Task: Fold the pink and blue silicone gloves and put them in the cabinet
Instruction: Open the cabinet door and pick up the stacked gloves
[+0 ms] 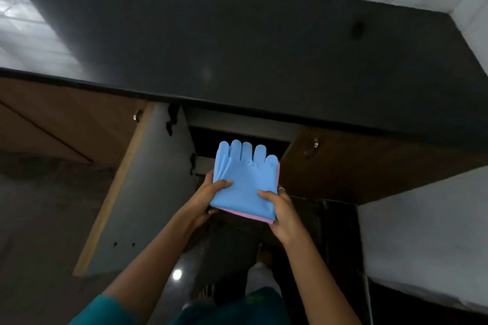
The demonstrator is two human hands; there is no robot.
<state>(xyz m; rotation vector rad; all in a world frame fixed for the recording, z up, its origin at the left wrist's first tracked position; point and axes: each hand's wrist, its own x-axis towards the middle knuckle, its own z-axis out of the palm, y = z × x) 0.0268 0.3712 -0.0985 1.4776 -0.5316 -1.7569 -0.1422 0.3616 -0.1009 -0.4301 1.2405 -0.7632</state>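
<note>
While both hands pinched the folded gloves (244, 187) in front of the open cabinet (237, 137) below the table's front edge, left hand (208, 192) and right hand (280, 208) gripped opposite sides, since the soft, light, floppy silicone would likely unfold if released.

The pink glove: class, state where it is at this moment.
In the head view, centre frame, the pink glove lies under the blue glove, held between left hand and right hand before the open cabinet.

Folded blue glove (244, 182) lies stacked atop the pink glove (253, 216), fingers pointing into the open cabinet (237, 140).
</note>
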